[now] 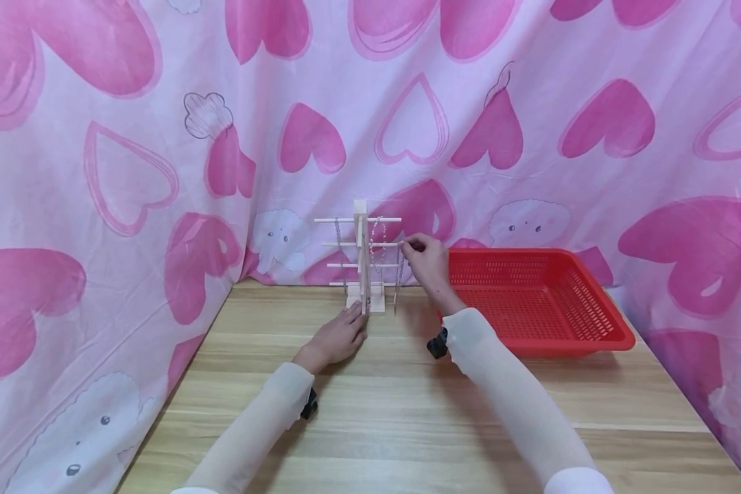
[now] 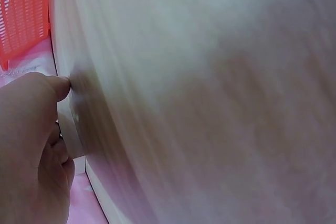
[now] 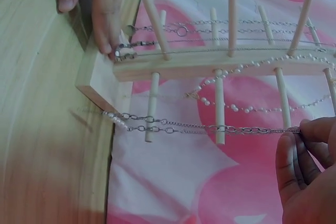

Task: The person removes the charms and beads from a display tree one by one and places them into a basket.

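A pale wooden jewelry stand [image 1: 361,207] with rows of side pegs stands at the back of the table. My left hand [image 1: 338,334] grips its base, the thumb pressing one edge in the left wrist view. My right hand [image 1: 428,266] is at the tip of a right-hand peg, pinching a silver chain necklace [image 3: 244,130] between thumb and fingers. This chain hangs in two strands, ending in a short pearly section [image 3: 114,119]. A pearl necklace [image 3: 252,63] hangs further in on the same side. Silver chains [image 1: 338,237] hang from the opposite pegs.
A red perforated plastic basket [image 1: 531,346] stands to the right of the stand, close to my right forearm. Behind the wood-grain table [image 1: 370,439] hangs a pink heart-patterned cloth [image 1: 311,137], which also lines both sides.
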{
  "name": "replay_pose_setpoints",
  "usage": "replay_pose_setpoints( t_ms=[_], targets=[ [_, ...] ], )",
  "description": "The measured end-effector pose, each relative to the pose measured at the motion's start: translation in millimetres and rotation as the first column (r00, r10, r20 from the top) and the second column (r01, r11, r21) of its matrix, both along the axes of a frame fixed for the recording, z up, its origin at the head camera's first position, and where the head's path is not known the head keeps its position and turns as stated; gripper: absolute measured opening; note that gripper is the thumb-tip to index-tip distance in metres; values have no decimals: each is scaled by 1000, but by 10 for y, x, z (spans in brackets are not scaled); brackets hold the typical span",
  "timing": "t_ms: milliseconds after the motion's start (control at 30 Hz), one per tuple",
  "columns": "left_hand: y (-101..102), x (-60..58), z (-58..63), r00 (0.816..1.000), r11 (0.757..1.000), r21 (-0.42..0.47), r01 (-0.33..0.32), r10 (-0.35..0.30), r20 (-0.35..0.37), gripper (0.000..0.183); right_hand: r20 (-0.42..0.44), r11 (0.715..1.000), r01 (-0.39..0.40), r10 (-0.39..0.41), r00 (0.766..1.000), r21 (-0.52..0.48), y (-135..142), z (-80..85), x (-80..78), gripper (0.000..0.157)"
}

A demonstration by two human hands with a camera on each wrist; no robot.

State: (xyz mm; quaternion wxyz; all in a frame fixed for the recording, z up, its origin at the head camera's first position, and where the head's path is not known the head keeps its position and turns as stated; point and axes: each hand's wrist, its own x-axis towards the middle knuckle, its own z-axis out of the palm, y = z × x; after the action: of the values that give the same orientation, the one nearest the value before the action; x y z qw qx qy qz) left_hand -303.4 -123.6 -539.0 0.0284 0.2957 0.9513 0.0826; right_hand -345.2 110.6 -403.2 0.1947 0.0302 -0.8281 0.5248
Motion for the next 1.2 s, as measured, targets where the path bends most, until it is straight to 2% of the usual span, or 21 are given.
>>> replay_pose_setpoints(
  t_ms=[267,767,933,1200],
  targets=[
    [-1,3,23,1000,999,-38,-17,17,1,60,-20,1000,19,-19,1000,-4,87,88,-40,17],
    [-9,-10,-1,1000,1000,-1,-17,17,18,59,-41,999,32,-33,999,-36,234,202,-33,18],
    [-4,-5,9,1000,1000,14,-12,12,17,59,-71,999,24,-27,997,-33,281,307,-19,18],
    [14,16,42,999,1000,4,-19,19,41,59,-112,999,24,-20,993,32,392,537,26,19]
  ],
)
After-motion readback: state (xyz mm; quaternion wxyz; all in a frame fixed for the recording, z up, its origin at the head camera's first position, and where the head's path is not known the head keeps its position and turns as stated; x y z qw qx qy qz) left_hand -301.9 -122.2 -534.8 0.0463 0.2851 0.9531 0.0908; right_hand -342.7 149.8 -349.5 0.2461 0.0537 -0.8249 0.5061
